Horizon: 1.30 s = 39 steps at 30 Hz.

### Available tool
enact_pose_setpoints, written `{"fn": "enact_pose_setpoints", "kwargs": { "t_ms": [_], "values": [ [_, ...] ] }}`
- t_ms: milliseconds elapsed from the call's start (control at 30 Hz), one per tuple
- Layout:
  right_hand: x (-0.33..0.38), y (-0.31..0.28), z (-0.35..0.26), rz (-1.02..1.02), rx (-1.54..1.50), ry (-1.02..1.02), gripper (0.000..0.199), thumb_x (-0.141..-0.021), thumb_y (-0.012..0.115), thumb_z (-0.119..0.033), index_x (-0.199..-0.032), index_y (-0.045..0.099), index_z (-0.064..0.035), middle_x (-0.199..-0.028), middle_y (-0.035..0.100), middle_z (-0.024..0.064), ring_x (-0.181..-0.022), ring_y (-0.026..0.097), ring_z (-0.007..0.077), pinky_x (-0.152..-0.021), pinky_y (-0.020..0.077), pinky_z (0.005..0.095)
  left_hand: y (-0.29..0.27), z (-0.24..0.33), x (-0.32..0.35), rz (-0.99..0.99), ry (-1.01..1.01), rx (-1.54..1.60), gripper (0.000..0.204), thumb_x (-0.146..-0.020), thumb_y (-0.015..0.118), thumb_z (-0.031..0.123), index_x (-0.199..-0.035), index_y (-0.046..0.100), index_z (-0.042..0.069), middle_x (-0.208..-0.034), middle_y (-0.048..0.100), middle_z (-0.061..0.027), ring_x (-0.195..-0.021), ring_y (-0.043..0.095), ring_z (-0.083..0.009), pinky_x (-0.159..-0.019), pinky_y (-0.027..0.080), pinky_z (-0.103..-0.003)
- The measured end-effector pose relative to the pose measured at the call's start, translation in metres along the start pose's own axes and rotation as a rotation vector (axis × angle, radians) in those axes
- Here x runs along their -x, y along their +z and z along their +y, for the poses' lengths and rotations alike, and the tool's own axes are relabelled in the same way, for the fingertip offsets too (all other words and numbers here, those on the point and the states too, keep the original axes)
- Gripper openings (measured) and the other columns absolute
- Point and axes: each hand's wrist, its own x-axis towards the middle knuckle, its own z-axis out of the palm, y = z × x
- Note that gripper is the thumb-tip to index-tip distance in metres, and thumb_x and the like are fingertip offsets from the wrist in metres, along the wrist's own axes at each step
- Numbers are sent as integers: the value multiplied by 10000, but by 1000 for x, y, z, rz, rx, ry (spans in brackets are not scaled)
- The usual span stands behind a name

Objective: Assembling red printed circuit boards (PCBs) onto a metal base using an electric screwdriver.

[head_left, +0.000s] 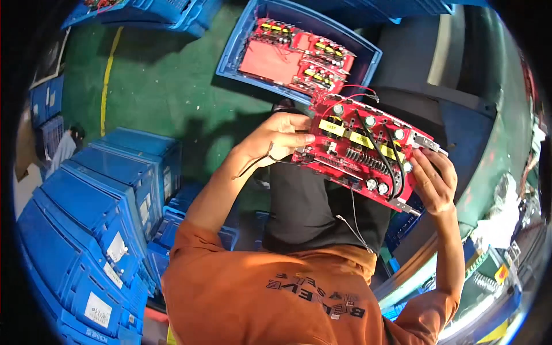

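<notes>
Between my two hands I hold a red circuit board [339, 150], tilted above my lap. Yellow-labelled transformers, round capacitors and black cables crowd its upper face, and metal terminals stick out at its right end. My left hand [276, 138] grips the left end, with the thumb on the top face. My right hand [435, 181] closes on the right end, its fingers on the edge between the metal terminals. Loose wires [356, 230] with small metal ends hang from the near side. A thin red wire arches over the far edge.
Beyond the board, a blue crate [227, 63] on the green floor holds several similar red boards [322, 52]. Blue crates [109, 172] are stacked at my left. At the right stand a dark bench-like surface [480, 135] and a white crumpled bag [497, 221].
</notes>
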Motion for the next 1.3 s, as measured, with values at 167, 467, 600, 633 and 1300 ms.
{"fn": "enact_pose_setpoints", "kwargs": {
  "t_ms": [167,467,600,633,1300],
  "values": [
    [-23,38,28,-81,-107,27,386,-627,620,-58,-1004,650,24,-1073,642,132,-949,608,278,-802,507,378,-23,5,-12,87,53,160,317,-913,475,26,-1222,481,-47,-1140,593,-119,-1039,584,-185,-913,463,-327],
    [-37,81,30,-285,-135,554,410,-777,601,30,-1181,569,-35,-1351,438,173,-1227,430,365,-990,382,429,-92,34,-41,536,184,-3,204,-923,500,79,-1087,554,-31,-983,614,-67,-841,608,-128,-759,507,-294],
    [-18,59,20,-355,-192,661,399,-773,596,41,-1168,567,-5,-1353,433,191,-1241,412,391,-999,366,451,-186,57,-40,587,170,-274,250,-870,607,192,-1014,591,-12,-876,622,-44,-779,611,-121,-698,508,-263],
    [-16,58,19,-378,-195,707,400,-770,595,45,-1166,566,1,-1356,429,196,-1240,411,395,-1000,366,449,-206,65,-41,632,177,-269,253,-879,591,169,-1051,567,-13,-926,628,-65,-790,620,-135,-710,516,-269],
    [26,118,-26,-634,-552,946,396,-725,613,18,-1119,564,14,-1319,430,259,-1174,434,444,-966,384,480,-420,17,-142,566,96,-703,264,-908,524,158,-1078,579,-36,-952,635,-67,-847,599,-117,-768,486,-268]
  ]
}}
